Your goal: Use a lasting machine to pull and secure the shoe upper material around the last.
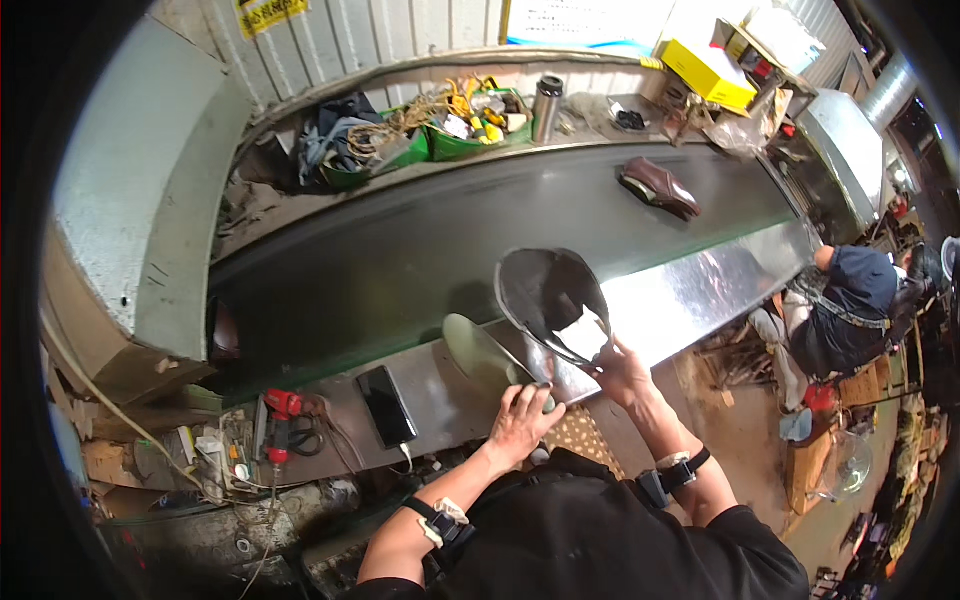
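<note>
A dark belt (420, 270) is bearing a maroon shoe (658, 188) at its far right; along the near side, a metal counter (690, 295) is carrying a black phone (387, 405) (a white cable (407, 456) is trailing from it) toward the left.

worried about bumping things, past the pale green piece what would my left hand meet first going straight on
Your left hand would likely meet the dark, open-mouthed piece in your right hand; depth is unclear.

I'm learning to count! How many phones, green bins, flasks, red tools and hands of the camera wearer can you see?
Phone: 1
Green bins: 2
Flask: 1
Red tool: 1
Wearer's left hand and right hand: 2
Total: 7
</note>
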Available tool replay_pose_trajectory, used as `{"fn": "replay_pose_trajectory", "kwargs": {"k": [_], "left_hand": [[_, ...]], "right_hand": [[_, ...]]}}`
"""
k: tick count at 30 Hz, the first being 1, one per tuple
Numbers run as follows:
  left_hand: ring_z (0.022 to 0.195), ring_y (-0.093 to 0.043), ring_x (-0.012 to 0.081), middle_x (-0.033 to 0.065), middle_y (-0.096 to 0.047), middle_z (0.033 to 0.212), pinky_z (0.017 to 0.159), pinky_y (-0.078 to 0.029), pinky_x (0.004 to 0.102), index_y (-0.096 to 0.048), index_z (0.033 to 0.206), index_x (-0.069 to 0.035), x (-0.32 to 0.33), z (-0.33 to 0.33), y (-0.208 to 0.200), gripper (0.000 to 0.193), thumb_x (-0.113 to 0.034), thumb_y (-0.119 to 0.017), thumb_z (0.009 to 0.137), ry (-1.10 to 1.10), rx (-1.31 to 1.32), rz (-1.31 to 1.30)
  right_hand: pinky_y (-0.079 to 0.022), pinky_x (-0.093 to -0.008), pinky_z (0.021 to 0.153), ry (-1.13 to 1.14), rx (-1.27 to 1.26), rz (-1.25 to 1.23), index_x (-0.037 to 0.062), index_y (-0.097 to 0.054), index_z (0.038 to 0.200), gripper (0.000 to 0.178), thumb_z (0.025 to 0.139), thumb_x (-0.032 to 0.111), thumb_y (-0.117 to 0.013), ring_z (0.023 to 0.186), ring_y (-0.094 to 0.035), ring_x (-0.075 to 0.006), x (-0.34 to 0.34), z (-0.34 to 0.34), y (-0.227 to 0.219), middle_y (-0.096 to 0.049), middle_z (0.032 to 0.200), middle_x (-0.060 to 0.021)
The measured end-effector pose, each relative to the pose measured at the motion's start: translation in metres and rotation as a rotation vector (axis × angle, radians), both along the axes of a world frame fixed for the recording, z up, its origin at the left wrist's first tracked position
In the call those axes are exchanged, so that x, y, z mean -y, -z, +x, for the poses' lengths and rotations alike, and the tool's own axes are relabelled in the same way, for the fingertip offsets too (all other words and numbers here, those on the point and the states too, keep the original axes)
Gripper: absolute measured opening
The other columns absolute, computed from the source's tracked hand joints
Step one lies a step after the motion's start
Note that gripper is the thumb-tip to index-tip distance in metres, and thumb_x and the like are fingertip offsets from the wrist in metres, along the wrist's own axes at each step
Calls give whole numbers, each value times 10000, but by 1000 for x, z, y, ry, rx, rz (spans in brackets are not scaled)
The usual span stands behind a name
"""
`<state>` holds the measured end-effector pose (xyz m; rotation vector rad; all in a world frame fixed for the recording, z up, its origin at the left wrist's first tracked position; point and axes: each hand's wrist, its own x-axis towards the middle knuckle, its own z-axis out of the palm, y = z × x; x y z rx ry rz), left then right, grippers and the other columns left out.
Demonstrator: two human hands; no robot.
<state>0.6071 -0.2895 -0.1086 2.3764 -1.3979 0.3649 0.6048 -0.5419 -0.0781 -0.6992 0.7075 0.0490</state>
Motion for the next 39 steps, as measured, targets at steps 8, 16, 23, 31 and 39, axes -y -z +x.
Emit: {"fn": "replay_pose_trajectory", "kwargs": {"k": [8, 16, 23, 31, 39], "left_hand": [[1082, -626, 213, 74, -665, 1185, 939, -490, 408, -700, 1047, -85, -15, 89, -22, 364, -432, -680, 938, -479, -1808, -1361], [952, -667, 242, 117, -733, 950, 846, -498, 420, -749, 939, -3, -54, 156, 1, 324, -324, -714, 920, -959, -1291, -691], [979, -674, 384, 196, -718, 980, 864, -517, 451, -773, 1001, -87, -31, 162, 28, 263, -320, -731, 885, -1173, -652, -497], [966, -709, 251, 171, -756, 967, 873, -523, 386, -751, 999, 2, -32, 115, 49, 340, -312, -734, 871, -1119, -1289, -620], [991, -660, 425, 224, -686, 1055, 884, -526, 509, -624, 1126, -56, 25, 98, 21, 542, -449, -744, 774, -1217, -836, -178]], "right_hand": [[-588, -381, 746, -492, 271, -943, 4, -545, 1362, 477, 961, 210, -701, 879, -691, -198, 0, -47, -42, -697, 1046, -105], [-522, -482, 1007, -659, 937, -1758, 51, -657, 1222, 513, 745, 71, -846, 1029, -621, -361, -64, -68, 18, -615, 1101, -156], [-375, -493, 1124, -389, 755, -1462, 33, -248, 1582, 1154, 696, 272, -947, 1412, -389, -470, -87, -37, 62, -302, 1566, -299], [-334, -481, 1168, -783, 715, -1298, -65, -308, 1516, 871, 822, 119, -803, 1420, -392, -466, -34, -83, 46, -396, 1500, -320], [-329, -471, 1174, -754, 886, -1238, -58, -314, 1513, 906, 790, 131, -826, 1418, -390, -467, -23, -85, 81, -378, 1509, -322]]}}
